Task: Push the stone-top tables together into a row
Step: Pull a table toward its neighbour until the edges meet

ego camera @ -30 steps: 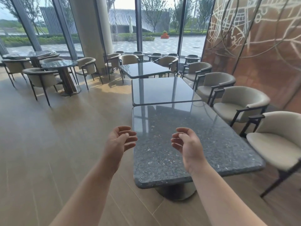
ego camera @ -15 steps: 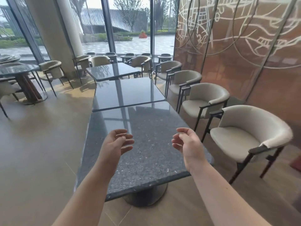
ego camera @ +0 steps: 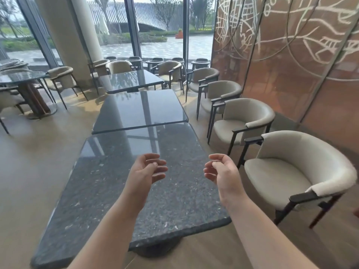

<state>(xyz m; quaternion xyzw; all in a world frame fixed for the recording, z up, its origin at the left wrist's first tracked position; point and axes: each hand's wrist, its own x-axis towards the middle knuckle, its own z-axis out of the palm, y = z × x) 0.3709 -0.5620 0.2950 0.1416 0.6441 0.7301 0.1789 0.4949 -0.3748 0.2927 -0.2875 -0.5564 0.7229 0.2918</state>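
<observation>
Now the view is swinging to the left of where it was a second ago, so the near stone-top table (ego camera: pixel 136 191) is sitting more centrally under the arms than before. Both hands are hovering above its surface, touching nothing: the left hand (ego camera: pixel 144 171) and the right hand (ego camera: pixel 221 171) are loosely curled, palms facing each other, holding nothing, much as they were earlier. The near table's far edge is lying just against the middle table (ego camera: pixel 139 111), though slightly askew. The far table (ego camera: pixel 130 80) is sitting close behind, with its edge apparently meeting the middle one. I judge the row nearly formed, with only squaring up remaining. Armchairs (ego camera: pixel 239 121) are lining the right side.
</observation>
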